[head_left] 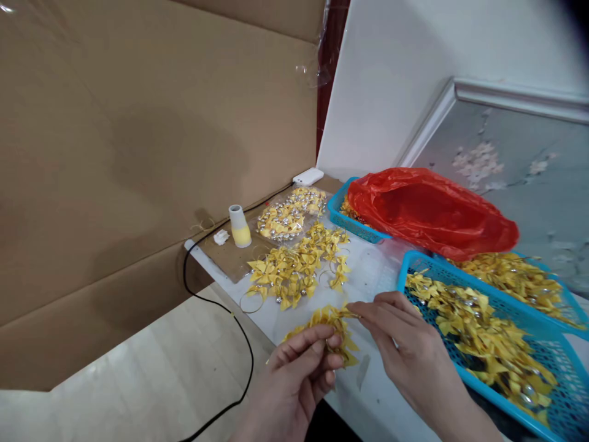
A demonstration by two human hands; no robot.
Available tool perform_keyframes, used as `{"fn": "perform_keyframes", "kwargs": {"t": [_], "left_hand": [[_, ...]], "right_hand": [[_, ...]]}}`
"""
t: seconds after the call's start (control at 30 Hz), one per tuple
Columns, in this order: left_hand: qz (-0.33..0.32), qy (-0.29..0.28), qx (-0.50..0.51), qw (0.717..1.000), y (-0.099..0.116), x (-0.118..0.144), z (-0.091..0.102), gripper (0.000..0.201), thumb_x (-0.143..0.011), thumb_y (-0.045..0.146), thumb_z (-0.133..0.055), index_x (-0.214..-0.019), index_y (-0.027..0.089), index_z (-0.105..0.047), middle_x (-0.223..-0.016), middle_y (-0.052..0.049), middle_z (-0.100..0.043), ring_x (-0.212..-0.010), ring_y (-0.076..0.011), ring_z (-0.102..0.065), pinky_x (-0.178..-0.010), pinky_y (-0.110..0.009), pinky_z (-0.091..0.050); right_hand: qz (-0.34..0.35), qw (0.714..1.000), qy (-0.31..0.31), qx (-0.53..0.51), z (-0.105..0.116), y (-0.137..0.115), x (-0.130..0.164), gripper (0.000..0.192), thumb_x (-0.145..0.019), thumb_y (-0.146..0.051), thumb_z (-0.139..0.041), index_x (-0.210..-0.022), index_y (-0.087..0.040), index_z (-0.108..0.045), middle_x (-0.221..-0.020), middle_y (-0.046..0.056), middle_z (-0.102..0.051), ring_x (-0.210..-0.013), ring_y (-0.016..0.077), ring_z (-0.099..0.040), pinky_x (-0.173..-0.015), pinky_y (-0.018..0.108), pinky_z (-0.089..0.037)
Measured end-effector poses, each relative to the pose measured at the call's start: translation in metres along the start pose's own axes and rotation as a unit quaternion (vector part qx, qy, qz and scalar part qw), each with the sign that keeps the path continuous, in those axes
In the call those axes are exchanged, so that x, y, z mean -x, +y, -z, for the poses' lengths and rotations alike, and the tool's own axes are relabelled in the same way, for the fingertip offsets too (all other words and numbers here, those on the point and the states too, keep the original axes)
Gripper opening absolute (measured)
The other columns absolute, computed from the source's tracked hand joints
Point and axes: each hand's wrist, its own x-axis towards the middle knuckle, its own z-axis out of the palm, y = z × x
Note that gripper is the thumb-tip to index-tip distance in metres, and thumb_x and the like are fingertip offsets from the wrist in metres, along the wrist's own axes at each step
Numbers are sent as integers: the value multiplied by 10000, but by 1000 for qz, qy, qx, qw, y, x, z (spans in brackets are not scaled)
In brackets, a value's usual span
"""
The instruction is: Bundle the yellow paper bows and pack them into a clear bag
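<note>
My left hand (299,368) is closed in a pinch on a yellow ribbon flower piece (326,315), above the near part of the white table (363,399). At the piece's upper right end, the fingertips of my right hand (409,347) are pressed together on a thin golden strand. My fingers hide part of the piece. Just beyond my hands lies a loose pile of similar yellow ribbon flowers (294,267) with silvery beads and thin wire loops. Right of my right hand, a blue plastic basket (483,294) holds many more.
Behind the pile are a clear bag of beaded flowers (288,218), a grey-and-yellow bottle (240,227) and a white device (308,177). A red plastic bag (427,209) covers another blue basket (361,230). A black cable (248,350) hangs over the left edge beside a cardboard wall (161,123).
</note>
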Motion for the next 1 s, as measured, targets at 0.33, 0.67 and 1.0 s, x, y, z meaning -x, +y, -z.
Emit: {"fn": "perform_keyframes", "kwargs": {"t": [0.33,0.67,1.0], "left_hand": [[-4,-5,-6,1000,-1,0,2,140,-832,104,-637,-928,93,-738,-922,-85,-713,-703,-91,-639,-616,-165,-516],[21,-26,-10,999,-5,-1,-1,210,-812,122,-665,-1013,104,-723,-851,-83,-711,-684,-98,-639,-617,-173,-508],[11,-31,-22,999,-9,-4,0,316,-655,170,-826,-958,140,-743,-604,7,-642,-463,-25,-503,-493,-130,-438]], "right_hand": [[30,999,-25,-35,18,12,3,349,-931,-47,-434,-1173,-246,-589,-922,25,-672,-910,186,-581,-741,319,-502],[-23,998,-39,-42,-8,-18,13,419,-913,-67,-380,-1283,-223,-501,-937,62,-660,-836,172,-648,-711,263,-565],[3,996,-92,15,-21,-28,25,604,-864,-52,-348,-1435,-244,-318,-1098,116,-598,-817,180,-679,-613,252,-592]]}}
